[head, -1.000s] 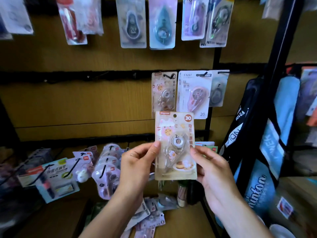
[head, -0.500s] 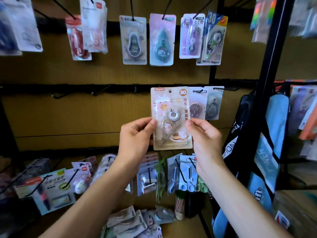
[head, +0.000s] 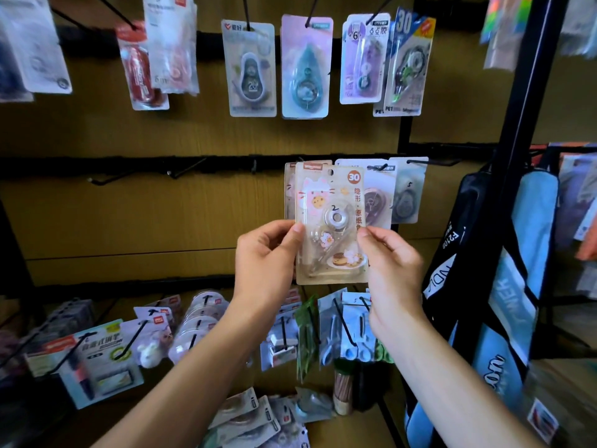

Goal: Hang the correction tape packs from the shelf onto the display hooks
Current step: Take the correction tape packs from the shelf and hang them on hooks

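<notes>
a stationery shop, plainly: rows of blister-carded correction tape packs point(head: 305, 67) hung on black display hooks point(head: 190, 166) across a brown slatted wall panel point(head: 129, 215). more carded goods below, small scissors point(head: 353, 334) and erasers among them, with loose packs point(head: 245, 418) heaped on the shelf point(head: 349, 431). blue and black bags point(head: 504, 286) hung off a black rack point(head: 529, 92) at right.

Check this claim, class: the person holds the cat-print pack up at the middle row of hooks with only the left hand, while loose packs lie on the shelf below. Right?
Not quite. The head view shows both hands on the cat-print pack: left hand on one edge, right hand on the other. The rest stands: it is up at the middle row, and loose packs lie on the shelf below.
</notes>
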Motion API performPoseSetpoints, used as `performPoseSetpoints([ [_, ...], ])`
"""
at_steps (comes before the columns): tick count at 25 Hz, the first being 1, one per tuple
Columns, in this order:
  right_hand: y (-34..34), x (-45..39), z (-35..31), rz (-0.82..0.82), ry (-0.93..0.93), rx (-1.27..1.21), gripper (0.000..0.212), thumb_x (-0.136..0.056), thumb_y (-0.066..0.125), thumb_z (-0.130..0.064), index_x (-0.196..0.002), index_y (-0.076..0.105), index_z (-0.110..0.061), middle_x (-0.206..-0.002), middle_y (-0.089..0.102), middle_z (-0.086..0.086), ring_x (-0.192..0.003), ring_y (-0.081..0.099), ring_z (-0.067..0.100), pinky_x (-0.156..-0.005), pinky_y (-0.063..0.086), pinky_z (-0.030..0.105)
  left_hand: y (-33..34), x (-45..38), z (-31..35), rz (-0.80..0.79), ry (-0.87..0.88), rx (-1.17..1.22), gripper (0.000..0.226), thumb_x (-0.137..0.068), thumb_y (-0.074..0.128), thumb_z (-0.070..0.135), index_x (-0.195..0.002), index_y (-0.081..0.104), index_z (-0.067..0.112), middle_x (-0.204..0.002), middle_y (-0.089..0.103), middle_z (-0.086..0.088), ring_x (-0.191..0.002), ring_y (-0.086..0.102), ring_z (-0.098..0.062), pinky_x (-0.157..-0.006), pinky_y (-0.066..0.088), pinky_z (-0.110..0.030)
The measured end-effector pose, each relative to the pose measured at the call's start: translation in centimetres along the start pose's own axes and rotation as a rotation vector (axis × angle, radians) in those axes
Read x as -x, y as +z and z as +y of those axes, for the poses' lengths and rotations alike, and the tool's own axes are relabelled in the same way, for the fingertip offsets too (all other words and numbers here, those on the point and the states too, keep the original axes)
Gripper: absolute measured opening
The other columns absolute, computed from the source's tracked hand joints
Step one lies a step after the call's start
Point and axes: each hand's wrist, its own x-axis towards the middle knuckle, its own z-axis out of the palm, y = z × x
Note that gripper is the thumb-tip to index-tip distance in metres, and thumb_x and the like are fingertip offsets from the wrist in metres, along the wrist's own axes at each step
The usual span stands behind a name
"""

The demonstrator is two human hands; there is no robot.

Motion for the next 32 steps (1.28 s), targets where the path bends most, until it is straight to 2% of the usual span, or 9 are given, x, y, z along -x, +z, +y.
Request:
performPoseSetpoints([
  [4,0.5,-0.5,0.1,-0.030,-0.033,0.045,0.013,-0.090,0.067,-0.008,-0.081,0.069,-0.017,-0.059,0.068,-0.016,-0.058,0.058,-0.008,-0.057,0.046,0.006,0.2,-0.3,-0.1,0.062,0.022,0.045,0.022,-0.094,0.058,0.018,-0.081,0.073,0.027,-0.083,0.076,0.004,-0.084,0.072,-0.018,-0.070,0.060,-0.039],
  [9,1.3,-2.2,1.5,-0.050,0.152,0.137,0.014,-0.091,0.068,-0.022,-0.077,0.067,-0.022,-0.076,0.064,-0.004,-0.062,0.055,0.006,-0.042,0.048,0.018,0.3,-2.3,-1.5,0.055,-0.114,-0.005,0.021,-0.095,0.057,0.024,-0.082,0.074,0.020,-0.085,0.076,-0.002,-0.089,0.072,-0.027,-0.079,0.058,-0.050],
  [13,3.3,-3.9,2.8,-0.009,0.335,0.111,0.018,-0.087,0.072,-0.034,-0.075,0.065,-0.022,-0.085,0.068,0.000,-0.078,0.067,0.019,-0.059,0.061,0.036,0.5,-5.0,-3.0,0.086,-0.190,-0.049,0.025,-0.094,0.057,0.033,-0.082,0.074,0.018,-0.084,0.076,0.001,-0.087,0.072,-0.020,-0.073,0.059,-0.035],
  [16,4.8,-5.4,3.9,0.037,0.408,0.079,0.022,-0.084,0.075,-0.035,-0.085,0.060,-0.019,-0.093,0.068,0.003,-0.081,0.070,0.021,-0.059,0.062,0.036,0.7,-7.3,-3.9,0.122,-0.204,-0.085,0.026,-0.093,0.058,0.035,-0.082,0.073,0.017,-0.082,0.075,0.002,-0.082,0.072,-0.018,-0.066,0.057,-0.032],
  [20,4.4,-5.3,6.2,0.031,0.525,0.079,0.040,-0.083,0.076,-0.033,-0.112,0.060,-0.011,-0.106,0.067,0.012,-0.090,0.069,0.025,-0.060,0.062,0.030,-0.1,-6.4,-5.1,0.147,-0.215,-0.111,0.019,-0.092,0.060,0.030,-0.078,0.070,0.022,-0.080,0.071,0.005,-0.075,0.062,-0.012,-0.075,0.053,-0.032],
  [22,2.5,-3.4,7.7,-0.007,0.576,0.064,0.030,-0.090,0.068,-0.030,-0.104,0.062,-0.005,-0.096,0.069,0.015,-0.082,0.070,0.025,-0.063,0.061,0.029,-1.5,-3.5,-6.6,0.188,-0.236,-0.053,0.013,-0.093,0.058,0.023,-0.086,0.069,0.023,-0.088,0.071,0.002,-0.081,0.063,-0.013,-0.076,0.052,-0.030],
  [27,-4.0,6.5,17.0,0.104,0.607,0.073,0.029,-0.098,0.052,-0.022,-0.075,0.061,-0.007,-0.047,0.061,0.003,-0.033,0.051,0.011,-0.033,0.042,0.018,-4.2,11.3,-17.3,0.282,-0.532,0.082,0.018,-0.089,0.057,0.002,-0.086,0.068,0.015,-0.086,0.070,-0.007,-0.074,0.062,-0.016,-0.062,0.048,-0.025],
  [30,-7.8,13.4,25.1,0.228,0.641,0.249,0.030,-0.098,0.051,-0.017,-0.072,0.059,-0.004,-0.039,0.051,0.001,-0.029,0.041,0.010,-0.037,0.032,0.019,-5.9,18.8,-25.6,0.268,-0.716,-0.069,0.035,-0.086,0.049,-0.015,-0.078,0.065,0.016,-0.080,0.065,-0.012,-0.074,0.058,-0.025,-0.057,0.044,-0.026],
  [32,-10.1,16.3,29.7,0.180,0.788,0.399,0.029,-0.096,0.054,-0.018,-0.072,0.063,-0.004,-0.045,0.056,0.003,-0.033,0.044,0.013,-0.039,0.033,0.020,-8.4,20.5,-29.3,0.256,-0.782,-0.143,0.034,-0.084,0.046,-0.021,-0.082,0.064,0.007,-0.080,0.061,-0.013,-0.065,0.052,-0.019,-0.052,0.042,-0.018],
])
